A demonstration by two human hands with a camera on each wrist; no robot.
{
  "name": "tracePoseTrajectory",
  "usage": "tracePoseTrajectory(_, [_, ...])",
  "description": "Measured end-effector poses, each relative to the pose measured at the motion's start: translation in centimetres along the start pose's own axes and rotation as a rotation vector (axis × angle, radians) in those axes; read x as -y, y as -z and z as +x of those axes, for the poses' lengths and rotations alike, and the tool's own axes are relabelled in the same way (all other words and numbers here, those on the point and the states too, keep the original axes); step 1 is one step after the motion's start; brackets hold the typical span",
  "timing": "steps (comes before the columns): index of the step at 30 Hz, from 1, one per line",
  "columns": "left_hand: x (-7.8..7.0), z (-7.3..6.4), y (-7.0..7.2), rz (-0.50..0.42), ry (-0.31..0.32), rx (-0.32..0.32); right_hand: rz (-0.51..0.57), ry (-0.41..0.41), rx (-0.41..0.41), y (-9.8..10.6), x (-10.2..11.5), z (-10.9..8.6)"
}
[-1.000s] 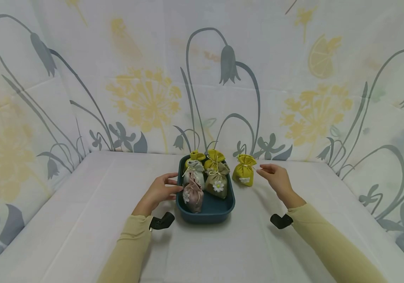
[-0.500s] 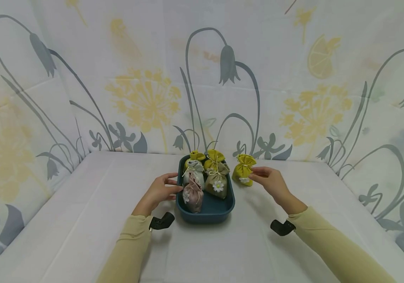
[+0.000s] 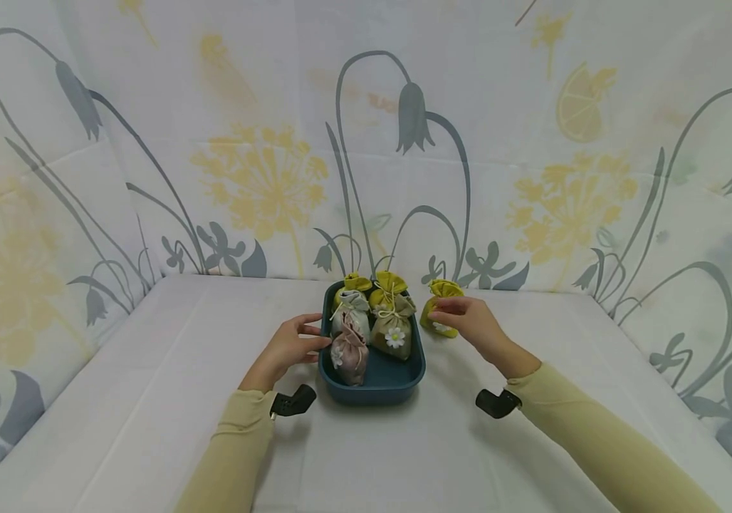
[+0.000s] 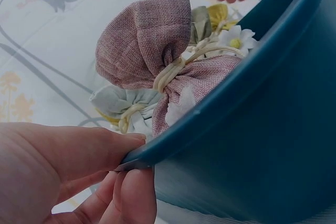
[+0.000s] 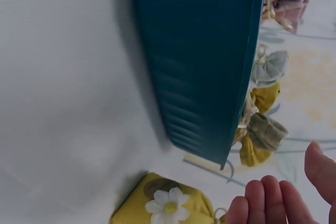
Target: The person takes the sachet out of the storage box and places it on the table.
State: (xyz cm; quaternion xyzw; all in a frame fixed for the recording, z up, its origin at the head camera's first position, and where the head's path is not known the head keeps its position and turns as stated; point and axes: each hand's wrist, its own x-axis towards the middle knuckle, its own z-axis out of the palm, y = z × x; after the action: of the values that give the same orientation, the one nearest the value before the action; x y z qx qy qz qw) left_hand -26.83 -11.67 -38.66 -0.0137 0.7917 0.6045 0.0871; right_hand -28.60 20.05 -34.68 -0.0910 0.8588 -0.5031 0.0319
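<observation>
My left hand (image 3: 284, 350) pinches the left rim of a blue plastic tub (image 3: 372, 395), thumb above and fingers below, as the left wrist view shows. In the tub stand small drawstring pouches: a pink one (image 4: 142, 40) nearest the left hand, a pale grey one (image 3: 353, 305), a brown one (image 3: 398, 324) with a white daisy, and yellow ones (image 3: 390, 283) at the back. Another yellow pouch (image 5: 197, 201) with a daisy stands outside, right of the tub. My right hand (image 3: 478, 325) is at this pouch, partly covering it; its thumb stands apart from the fingers.
A white cloth (image 3: 161, 399) covers the table. Behind it and at both sides hangs a flower-printed cloth (image 3: 520, 107). Black wrist cameras (image 3: 497, 403) sit below both wrists. The front part of the tub's floor (image 3: 388, 367) shows bare.
The right hand has moved left, from beside the outside yellow pouch to in front of its upper part. The pouch, the tub and the left hand stay in place.
</observation>
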Motion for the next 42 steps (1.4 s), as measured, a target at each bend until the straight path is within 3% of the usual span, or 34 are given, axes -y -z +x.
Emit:
tracePoseTrajectory(16, [0.0,0.1,0.0,0.0,0.004,0.001,0.019,-0.004,0.114,-1.2,1.5,2.4])
tracePoseTrajectory(31, [-0.1,0.0,0.0,0.003,0.004,-0.001,-0.101,-0.02,0.164,-2.7,2.2,3.8])
tracePoseTrajectory(42, [-0.1,0.1,-0.1,0.008,0.008,-0.003,-0.021,-0.006,0.171,-3.3,2.5,3.9])
